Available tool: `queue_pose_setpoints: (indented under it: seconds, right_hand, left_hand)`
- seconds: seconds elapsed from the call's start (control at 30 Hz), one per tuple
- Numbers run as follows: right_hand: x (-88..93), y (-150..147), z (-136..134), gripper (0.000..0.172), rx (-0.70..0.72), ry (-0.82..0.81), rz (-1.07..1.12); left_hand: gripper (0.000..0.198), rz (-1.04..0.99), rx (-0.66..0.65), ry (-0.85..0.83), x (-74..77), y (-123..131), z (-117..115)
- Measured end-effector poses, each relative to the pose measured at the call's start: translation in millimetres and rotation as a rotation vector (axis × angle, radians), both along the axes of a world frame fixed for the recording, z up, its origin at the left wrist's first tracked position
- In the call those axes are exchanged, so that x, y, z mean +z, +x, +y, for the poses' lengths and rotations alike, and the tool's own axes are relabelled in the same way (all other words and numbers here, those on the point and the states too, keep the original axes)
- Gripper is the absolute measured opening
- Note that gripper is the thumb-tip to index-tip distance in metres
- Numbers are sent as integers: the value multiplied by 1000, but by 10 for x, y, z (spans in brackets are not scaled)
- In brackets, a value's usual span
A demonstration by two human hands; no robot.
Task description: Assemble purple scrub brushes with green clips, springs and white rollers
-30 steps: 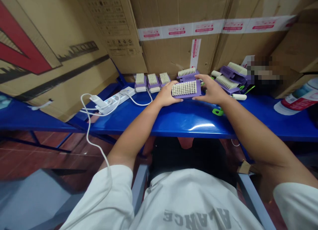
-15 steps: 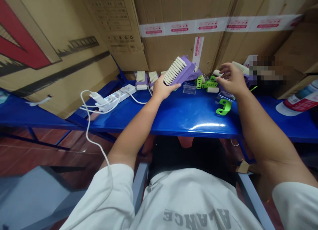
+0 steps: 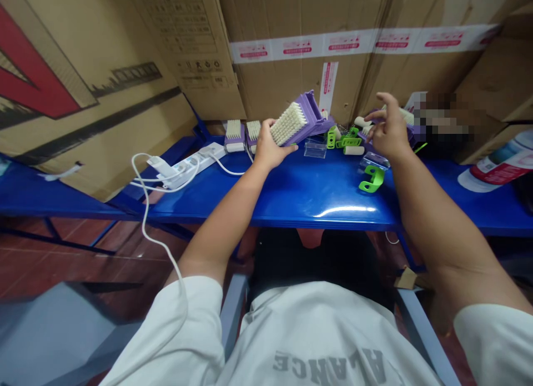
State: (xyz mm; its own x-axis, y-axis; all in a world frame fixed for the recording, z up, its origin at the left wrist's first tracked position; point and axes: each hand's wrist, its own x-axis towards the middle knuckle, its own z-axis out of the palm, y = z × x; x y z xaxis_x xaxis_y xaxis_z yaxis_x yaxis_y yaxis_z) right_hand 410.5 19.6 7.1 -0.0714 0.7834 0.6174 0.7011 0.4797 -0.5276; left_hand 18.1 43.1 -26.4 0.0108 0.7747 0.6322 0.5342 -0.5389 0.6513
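Observation:
My left hand (image 3: 270, 147) is closed round the lower end of a purple brush (image 3: 297, 122) with cream bristles. The brush is held tilted above the table, its bristles facing up and left and its hollow purple end pointing up and right. My right hand (image 3: 388, 131) is raised over the loose parts at the right, index finger stretched up and the others half bent, with nothing visible in it. Below and left of it lie green plastic brackets (image 3: 348, 140) and a white roller (image 3: 353, 150). A larger green bracket (image 3: 372, 179) rests nearer the front, beside clear plastic pieces (image 3: 375, 160).
Two more purple brushes (image 3: 234, 135) stand at the back left, by a white power strip (image 3: 189, 165) with looping cable. Cardboard boxes (image 3: 291, 80) wall off the back of the blue table (image 3: 287, 200). A white-and-red bottle (image 3: 495, 166) and a blurred patch are at the right.
The brush in my left hand has turned, showing its bristles more end-on. My right hand has lifted slightly, and its index finger now points up.

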Motion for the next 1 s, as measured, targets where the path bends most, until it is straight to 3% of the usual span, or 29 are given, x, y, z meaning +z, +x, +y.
queue_pose_setpoints:
  seconds: [0.1, 0.17, 0.3, 0.37, 0.63, 1.0]
  right_hand:
    - [-29, -75, -18, 54, -38, 23, 2]
    - [-62, -83, 7, 49, 1, 28, -135]
    - [-156, -38, 104, 70, 94, -35, -437]
    - [-205, -28, 144, 71, 115, -86, -494]
    - [-215, -114, 108, 46, -45, -112, -444]
    - [-159, -138, 79, 26, -76, -78, -350]
  left_hand:
    - [94, 43, -5, 42, 27, -2, -44]
    - [94, 100, -31, 74, 45, 2, -81]
    - [98, 245, -99, 104, 65, 47, -177]
    - [96, 307, -116, 77, 76, 82, -234]
    - [83, 352, -96, 23, 187, 106, -337]
    - [77, 441, -51, -48, 244, 136, -464]
